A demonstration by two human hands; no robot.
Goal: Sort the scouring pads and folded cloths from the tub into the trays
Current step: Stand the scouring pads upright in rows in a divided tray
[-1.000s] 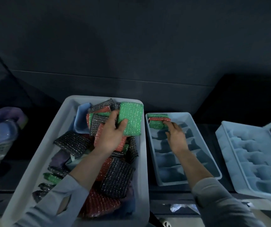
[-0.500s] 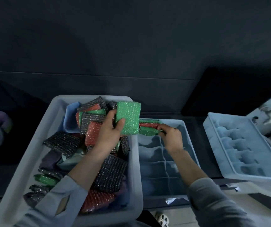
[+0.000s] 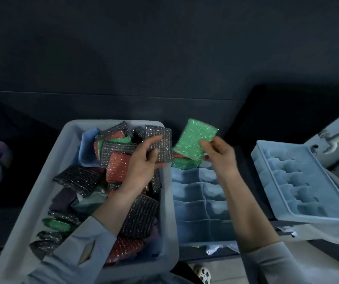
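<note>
we see 1 tub, 2 trays: near tray, far tray. left hand grips 1 grey pad; right hand pinches 1 green pad.

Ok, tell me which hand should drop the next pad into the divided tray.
Right. The right hand holds the green pad above the divided tray. The left hand grips a grey pad over the tub rim, farther away.

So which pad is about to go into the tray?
Find the divided blue tray beside the big tub. Above its far end, the right hand holds a green scouring pad, the only pad raised over the tray.
</note>
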